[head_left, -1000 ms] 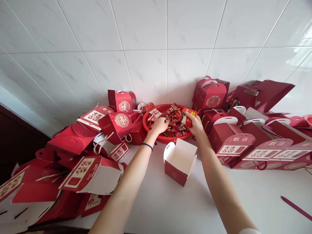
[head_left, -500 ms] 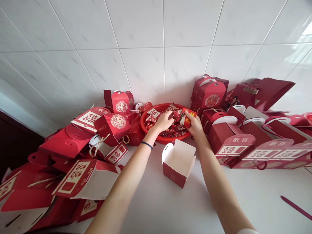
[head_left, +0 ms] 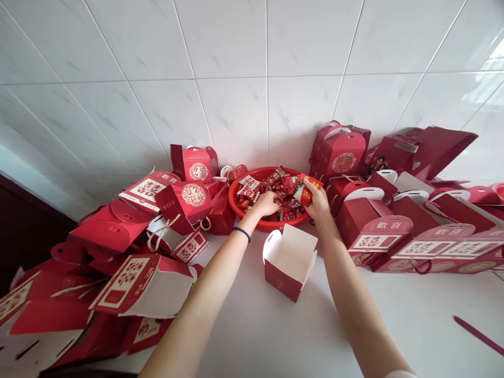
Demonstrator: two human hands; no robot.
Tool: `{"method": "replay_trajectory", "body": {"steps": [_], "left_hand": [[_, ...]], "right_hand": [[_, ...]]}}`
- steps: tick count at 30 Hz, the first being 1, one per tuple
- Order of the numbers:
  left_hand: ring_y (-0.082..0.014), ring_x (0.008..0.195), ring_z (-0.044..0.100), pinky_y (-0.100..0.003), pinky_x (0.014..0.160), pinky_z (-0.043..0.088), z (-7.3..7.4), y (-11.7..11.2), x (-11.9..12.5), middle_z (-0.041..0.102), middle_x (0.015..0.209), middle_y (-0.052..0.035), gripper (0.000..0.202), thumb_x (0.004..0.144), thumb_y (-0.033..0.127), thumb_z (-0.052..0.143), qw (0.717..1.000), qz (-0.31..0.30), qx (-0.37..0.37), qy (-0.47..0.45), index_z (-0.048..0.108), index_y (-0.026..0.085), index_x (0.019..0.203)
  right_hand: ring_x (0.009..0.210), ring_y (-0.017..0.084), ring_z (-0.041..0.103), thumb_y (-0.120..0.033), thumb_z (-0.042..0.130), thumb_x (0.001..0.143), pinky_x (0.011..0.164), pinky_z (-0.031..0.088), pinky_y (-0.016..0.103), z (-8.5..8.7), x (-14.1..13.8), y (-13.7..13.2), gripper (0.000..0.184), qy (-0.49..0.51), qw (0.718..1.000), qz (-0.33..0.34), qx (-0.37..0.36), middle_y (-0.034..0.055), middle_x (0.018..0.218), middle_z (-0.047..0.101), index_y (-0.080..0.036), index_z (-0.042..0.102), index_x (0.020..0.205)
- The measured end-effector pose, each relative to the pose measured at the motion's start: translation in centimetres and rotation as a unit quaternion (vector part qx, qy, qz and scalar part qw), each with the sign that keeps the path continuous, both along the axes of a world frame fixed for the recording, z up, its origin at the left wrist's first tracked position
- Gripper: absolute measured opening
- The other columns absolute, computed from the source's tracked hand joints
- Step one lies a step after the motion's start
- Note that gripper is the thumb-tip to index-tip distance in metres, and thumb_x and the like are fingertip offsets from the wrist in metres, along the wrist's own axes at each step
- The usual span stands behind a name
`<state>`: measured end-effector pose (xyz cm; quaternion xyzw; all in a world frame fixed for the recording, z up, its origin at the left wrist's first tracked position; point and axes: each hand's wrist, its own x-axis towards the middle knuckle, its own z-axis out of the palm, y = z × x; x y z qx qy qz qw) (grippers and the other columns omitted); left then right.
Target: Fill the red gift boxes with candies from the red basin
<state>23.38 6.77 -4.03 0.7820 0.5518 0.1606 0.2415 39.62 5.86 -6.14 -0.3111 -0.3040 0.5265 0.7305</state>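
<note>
A round red basin (head_left: 233, 203) against the wall holds many wrapped candies (head_left: 249, 184) in red, white and brown. My left hand (head_left: 268, 205) reaches down into it, fingers curled among the candies; what they grip, if anything, is hidden. At the basin's right side my right hand (head_left: 318, 200) is closed around red and yellow candy packets (head_left: 302, 193). In front of the basin stands an open gift box (head_left: 290, 262), dark red outside and white inside, its flaps up. I cannot see anything inside it.
Red gift boxes (head_left: 128, 286) are heaped on the left, some with rope handles. More boxes (head_left: 374, 226) stand in rows on the right. A thin purple-red strip (head_left: 478, 336) lies at the table's right. White tiles (head_left: 232, 121) form the wall behind.
My left hand has moved away from the packets, down and slightly left into the candies. The right hand keeps its packets and has shifted a little to the right.
</note>
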Motion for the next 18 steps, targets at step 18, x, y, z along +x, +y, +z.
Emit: {"method": "replay_trajectory", "body": {"steps": [18], "left_hand": [[-0.0209, 0.065, 0.069, -0.026, 0.061, 0.052, -0.3, 1.0, 0.6, 0.073, 0.066, -0.0028, 0.015, 0.062, 0.013, 0.072, 0.993, -0.075, -0.083, 0.047, 0.074, 0.02, 0.074]], "right_hand": [[0.08, 0.023, 0.077, -0.03, 0.084, 0.064, 0.077, 0.065, 0.035, 0.2, -0.3, -0.4, 0.027, -0.001, 1.0, 0.0, 0.015, 0.0027, 0.086, 0.079, -0.02, 0.07, 0.084]]}}
